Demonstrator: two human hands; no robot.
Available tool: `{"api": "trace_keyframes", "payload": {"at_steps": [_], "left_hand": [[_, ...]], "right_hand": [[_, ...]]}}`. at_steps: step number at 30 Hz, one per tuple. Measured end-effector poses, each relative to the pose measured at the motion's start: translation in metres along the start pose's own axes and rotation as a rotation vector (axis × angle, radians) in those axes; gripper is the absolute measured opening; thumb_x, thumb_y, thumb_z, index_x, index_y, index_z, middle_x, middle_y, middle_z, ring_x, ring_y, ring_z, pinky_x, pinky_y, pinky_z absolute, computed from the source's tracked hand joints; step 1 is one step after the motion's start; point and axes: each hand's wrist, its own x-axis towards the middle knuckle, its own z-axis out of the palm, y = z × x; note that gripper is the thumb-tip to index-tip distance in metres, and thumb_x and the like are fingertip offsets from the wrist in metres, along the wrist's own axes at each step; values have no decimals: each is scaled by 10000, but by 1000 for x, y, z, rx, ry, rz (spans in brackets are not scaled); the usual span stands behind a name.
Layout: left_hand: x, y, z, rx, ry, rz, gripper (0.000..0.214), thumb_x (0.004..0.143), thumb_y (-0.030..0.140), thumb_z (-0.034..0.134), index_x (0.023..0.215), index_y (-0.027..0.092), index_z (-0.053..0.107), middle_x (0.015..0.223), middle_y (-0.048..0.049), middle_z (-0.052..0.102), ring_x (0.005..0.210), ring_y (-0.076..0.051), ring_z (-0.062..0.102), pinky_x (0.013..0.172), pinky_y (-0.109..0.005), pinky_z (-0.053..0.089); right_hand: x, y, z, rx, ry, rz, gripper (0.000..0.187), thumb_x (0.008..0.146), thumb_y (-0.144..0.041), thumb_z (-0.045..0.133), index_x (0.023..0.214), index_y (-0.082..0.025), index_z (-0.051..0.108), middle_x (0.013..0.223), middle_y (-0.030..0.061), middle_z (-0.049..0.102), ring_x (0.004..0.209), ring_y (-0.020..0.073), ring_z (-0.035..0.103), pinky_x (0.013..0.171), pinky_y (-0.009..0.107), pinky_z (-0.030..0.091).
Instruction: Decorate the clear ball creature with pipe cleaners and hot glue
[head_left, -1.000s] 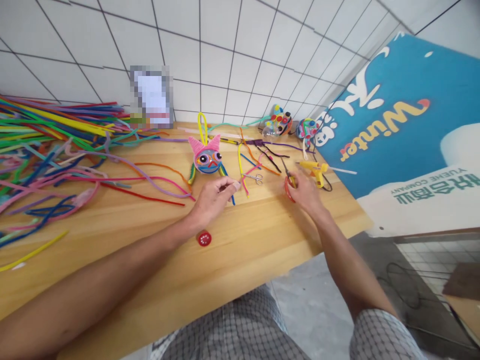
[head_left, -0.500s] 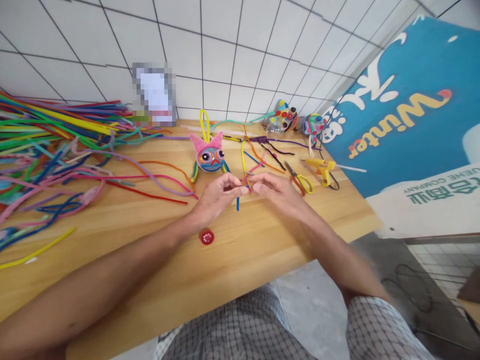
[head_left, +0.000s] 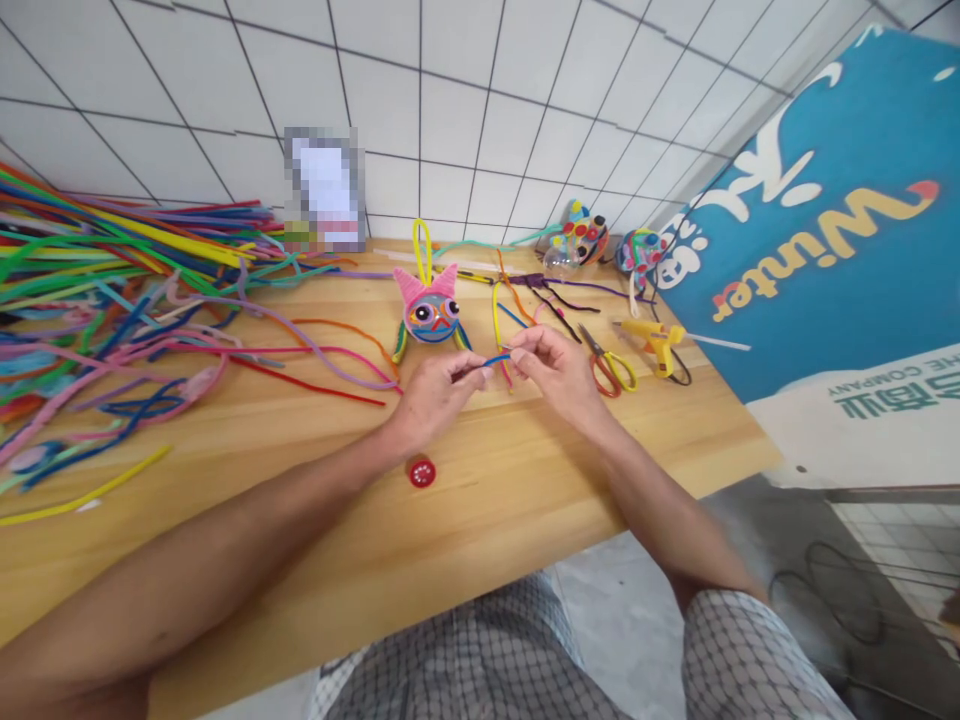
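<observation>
My left hand (head_left: pixel 433 395) and my right hand (head_left: pixel 551 367) meet over the wooden table (head_left: pixel 465 500), each pinching one end of a short blue pipe cleaner (head_left: pixel 496 359) stretched between the fingertips. Just behind the hands lies a pipe-cleaner owl figure (head_left: pixel 430 310) with pink ears, a yellow loop on top and round eyes. Pink, yellow and orange pipe cleaners (head_left: pixel 501 330) lie under and behind my right hand.
A big heap of coloured pipe cleaners (head_left: pixel 97 290) covers the left of the table. Red-and-yellow scissors (head_left: pixel 611 365) and a yellow glue gun (head_left: pixel 656 340) lie right of my hands. A red button (head_left: pixel 422 472) sits near my left wrist. Two decorated balls (head_left: pixel 592 240) stand at the back; a blue board (head_left: pixel 825 230) leans right.
My right hand left the scissors on the table and came left to meet my left hand. Both now hold the blue pipe cleaner, lifted off the table.
</observation>
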Motion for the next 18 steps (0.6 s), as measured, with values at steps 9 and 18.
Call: {"api": "trace_keyframes", "payload": {"at_steps": [9,18], "left_hand": [[-4,-1,-9,320,-35,236,265,1050,226,543,1078,200,805,834,-27,804,740,-160,732,744,-265,549],[-2,-6,-13,445,-50,294,217,1059,244,590,1088,220,804,893,-35,817,770,-161,744,761,-257,562]], "right_hand": [[-1,9,-9,-373,-114,-269,206,1033,-306,600,1008,-248,795,951,55,777,938,227,707,882,380,529],[3,21,-20,-451,-157,-339,332,1107,-488,552,1089,-269,801,1018,70,788,996,245,725,937,403,547]]}}
